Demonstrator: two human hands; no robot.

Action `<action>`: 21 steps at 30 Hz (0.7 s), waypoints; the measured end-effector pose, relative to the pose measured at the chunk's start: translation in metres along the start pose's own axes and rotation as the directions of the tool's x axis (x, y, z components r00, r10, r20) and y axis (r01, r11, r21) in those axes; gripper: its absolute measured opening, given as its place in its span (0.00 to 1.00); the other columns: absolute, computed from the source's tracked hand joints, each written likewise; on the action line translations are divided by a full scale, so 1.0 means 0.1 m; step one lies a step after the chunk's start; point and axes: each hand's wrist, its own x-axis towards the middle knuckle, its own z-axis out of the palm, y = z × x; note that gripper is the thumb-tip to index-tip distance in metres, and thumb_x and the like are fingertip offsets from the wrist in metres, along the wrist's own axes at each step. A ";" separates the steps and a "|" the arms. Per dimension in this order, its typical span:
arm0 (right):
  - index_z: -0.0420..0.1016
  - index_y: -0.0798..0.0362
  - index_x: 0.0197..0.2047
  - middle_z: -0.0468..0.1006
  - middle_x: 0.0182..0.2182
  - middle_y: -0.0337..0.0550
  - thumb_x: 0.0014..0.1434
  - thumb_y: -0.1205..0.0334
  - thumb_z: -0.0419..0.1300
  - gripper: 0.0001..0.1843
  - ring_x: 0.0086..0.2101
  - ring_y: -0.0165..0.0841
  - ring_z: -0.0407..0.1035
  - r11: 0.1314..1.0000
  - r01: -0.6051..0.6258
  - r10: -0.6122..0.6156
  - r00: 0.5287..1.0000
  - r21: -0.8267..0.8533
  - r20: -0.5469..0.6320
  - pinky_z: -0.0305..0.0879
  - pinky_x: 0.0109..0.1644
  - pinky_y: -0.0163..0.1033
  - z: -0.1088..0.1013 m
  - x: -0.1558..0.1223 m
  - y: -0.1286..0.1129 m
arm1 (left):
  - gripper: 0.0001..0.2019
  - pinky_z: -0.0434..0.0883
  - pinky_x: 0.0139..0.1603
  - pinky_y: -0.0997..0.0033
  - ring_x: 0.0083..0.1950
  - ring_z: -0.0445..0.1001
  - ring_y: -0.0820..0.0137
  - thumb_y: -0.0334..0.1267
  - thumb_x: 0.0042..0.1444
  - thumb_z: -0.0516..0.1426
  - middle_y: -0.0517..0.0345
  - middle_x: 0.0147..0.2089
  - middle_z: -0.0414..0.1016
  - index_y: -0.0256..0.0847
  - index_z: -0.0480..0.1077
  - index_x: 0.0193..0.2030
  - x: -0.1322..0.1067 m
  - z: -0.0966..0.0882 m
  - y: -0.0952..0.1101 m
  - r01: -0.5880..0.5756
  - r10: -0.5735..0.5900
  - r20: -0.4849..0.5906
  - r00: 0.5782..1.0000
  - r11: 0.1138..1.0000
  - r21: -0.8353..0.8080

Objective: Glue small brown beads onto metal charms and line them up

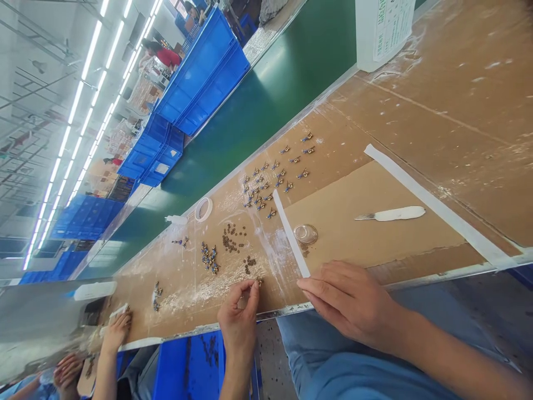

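Table (pixel 453 105) reads brown, streaked and speckled whitish. Belt (pixel 300 61) behind it: solid green, pale glare patches. Spread small pieces (pixel 303 174) are blue and gold; the heaped pieces (pixel 209 258) match. Tiny beads (pixel 228 243): dark brown. Tape strips (pixel 437 203) plain white, tape roll (pixel 209 210) white too. Knife (pixel 400 214): white handle, grey blade. Cup (pixel 306 234) is clear. Jug (pixel 385 33): white, green print on its label. Crates (pixel 204 72) solid blue, white labels on a few. Wearer's clothing (pixel 350 378) plain blue. Far-off person's top (pixel 167 56): red.
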 end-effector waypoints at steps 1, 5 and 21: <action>0.72 0.57 0.46 0.78 0.30 0.42 0.68 0.70 0.54 0.07 0.32 0.32 0.72 1.000 0.000 0.000 1.000 0.001 0.001 0.69 0.39 0.39 0.00 0.00 0.00 | 0.08 0.75 0.41 0.69 0.37 0.79 0.66 0.44 0.55 0.63 0.57 0.34 0.82 0.43 0.80 0.33 0.01 0.00 0.00 -0.005 0.005 0.001 1.000 1.000 0.005; 0.72 0.58 0.45 0.77 0.31 0.42 0.67 0.71 0.55 0.06 0.32 0.32 0.72 1.000 0.002 -0.003 1.000 0.010 0.003 0.69 0.39 0.40 0.01 -0.01 0.00 | 0.08 0.75 0.42 0.69 0.38 0.79 0.65 0.44 0.55 0.63 0.57 0.34 0.82 0.43 0.79 0.33 0.02 0.00 0.02 -0.023 0.023 0.011 1.000 0.999 0.024; 0.72 0.56 0.46 0.77 0.30 0.41 0.67 0.70 0.55 0.06 0.33 0.31 0.72 1.000 -0.012 0.012 1.000 0.004 0.013 0.68 0.40 0.38 -0.01 0.01 -0.01 | 0.07 0.74 0.41 0.68 0.36 0.77 0.67 0.37 0.60 0.59 0.56 0.32 0.79 0.43 0.76 0.32 0.10 0.00 0.24 -0.360 0.346 0.099 0.933 0.911 0.200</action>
